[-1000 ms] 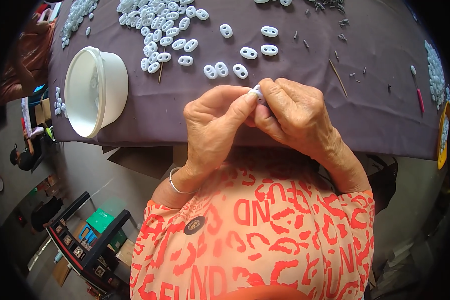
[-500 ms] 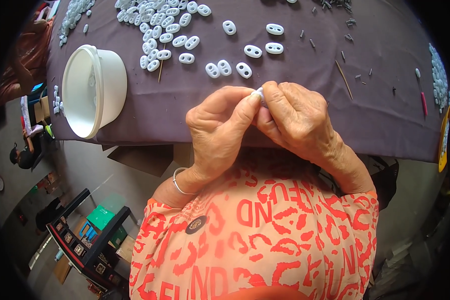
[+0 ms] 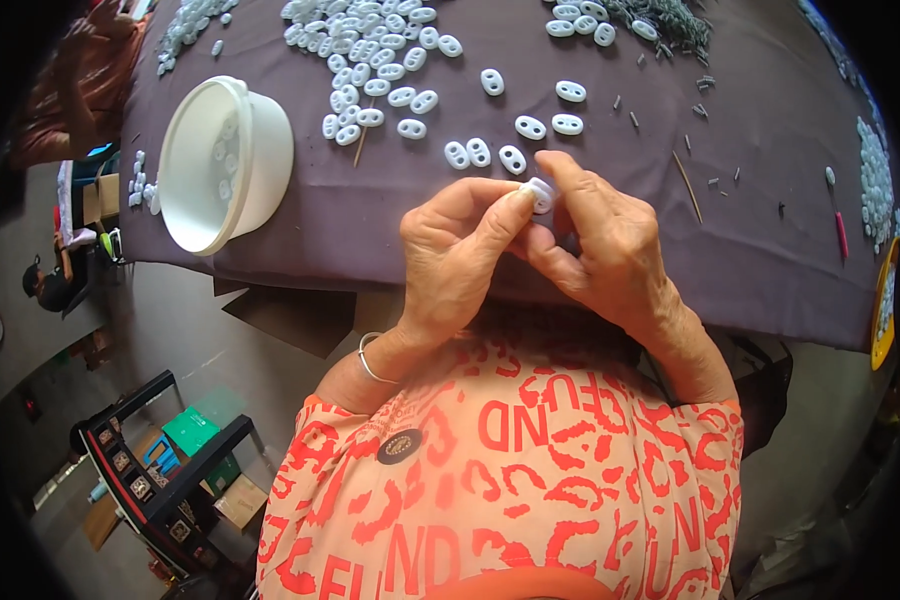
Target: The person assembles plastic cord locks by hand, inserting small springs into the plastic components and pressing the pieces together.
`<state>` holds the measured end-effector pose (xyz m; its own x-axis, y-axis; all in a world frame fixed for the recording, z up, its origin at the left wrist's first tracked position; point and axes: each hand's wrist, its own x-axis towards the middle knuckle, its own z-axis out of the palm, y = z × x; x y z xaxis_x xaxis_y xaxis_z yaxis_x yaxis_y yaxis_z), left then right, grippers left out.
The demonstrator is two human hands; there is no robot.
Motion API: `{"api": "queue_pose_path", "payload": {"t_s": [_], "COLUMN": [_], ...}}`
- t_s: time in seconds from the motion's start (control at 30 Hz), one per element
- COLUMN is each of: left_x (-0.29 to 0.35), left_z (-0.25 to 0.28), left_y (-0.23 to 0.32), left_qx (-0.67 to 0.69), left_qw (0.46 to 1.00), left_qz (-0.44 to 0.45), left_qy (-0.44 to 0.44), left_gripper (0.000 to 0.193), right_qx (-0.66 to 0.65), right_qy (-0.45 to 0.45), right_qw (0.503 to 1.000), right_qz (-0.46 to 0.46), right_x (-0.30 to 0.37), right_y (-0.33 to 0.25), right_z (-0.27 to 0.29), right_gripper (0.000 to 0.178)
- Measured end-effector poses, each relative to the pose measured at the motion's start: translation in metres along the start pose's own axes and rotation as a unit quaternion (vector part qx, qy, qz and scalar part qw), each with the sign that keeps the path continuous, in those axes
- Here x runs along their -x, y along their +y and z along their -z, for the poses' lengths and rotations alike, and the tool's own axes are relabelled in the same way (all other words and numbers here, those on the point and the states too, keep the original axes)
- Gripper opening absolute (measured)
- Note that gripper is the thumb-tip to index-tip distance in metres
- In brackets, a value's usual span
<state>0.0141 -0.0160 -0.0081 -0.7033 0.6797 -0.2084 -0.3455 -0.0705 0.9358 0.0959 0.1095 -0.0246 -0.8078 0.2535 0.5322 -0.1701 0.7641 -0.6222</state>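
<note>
Between the thumb and index finger of my left hand [image 3: 460,245] is a white oval two-hole cord lock [image 3: 540,196], its face turned partly up. My right hand [image 3: 605,235] is just right of it, index finger lifted and thumb apart from it; I see nothing held there, though its inner fingers are partly hidden. Just beyond my hands, loose cord locks [image 3: 512,159] lie on the dark tablecloth [image 3: 320,225], with a larger heap of cord locks [image 3: 370,45] farther off.
At left stands a white round tub [image 3: 270,160] with a few pieces inside. Small metal springs [image 3: 705,82] and a thin wooden stick [image 3: 687,188] lie to the right, near a pink-handled tool [image 3: 842,235]. A yellow tray [image 3: 884,310] sits at the right edge. Another person's arm [image 3: 75,90] shows at far left.
My right index finger and thumb have spread away from the cord lock, leaving more of it showing in my left pinch. The whole view has shifted slightly.
</note>
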Motion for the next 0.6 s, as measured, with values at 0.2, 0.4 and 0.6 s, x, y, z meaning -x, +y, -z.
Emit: {"api": "queue_pose_path", "payload": {"t_s": [0.2, 0.4, 0.6], "left_x": [0.0022, 0.0, -0.0016], "left_z": [0.0016, 0.0022, 0.0014], "left_y": [0.001, -0.0007, -0.0028], "left_qx": [0.012, 0.014, -0.021], "left_qw": [1.0, 1.0, 1.0], "left_qz": [0.005, 0.009, -0.003], "left_qy": [-0.008, -0.001, -0.008], "left_gripper": [0.015, 0.014, 0.014], "right_qx": [-0.001, 0.013, 0.03], "right_qy": [-0.001, 0.004, 0.005], "right_qw": [1.0, 1.0, 0.999], "right_qz": [-0.018, 0.005, 0.041], "right_x": [0.0012, -0.0001, 0.0008], "right_y": [-0.0021, 0.0005, 0.0033], "right_z": [0.0041, 0.0035, -0.0011], "right_gripper": [0.041, 0.037, 0.024]}}
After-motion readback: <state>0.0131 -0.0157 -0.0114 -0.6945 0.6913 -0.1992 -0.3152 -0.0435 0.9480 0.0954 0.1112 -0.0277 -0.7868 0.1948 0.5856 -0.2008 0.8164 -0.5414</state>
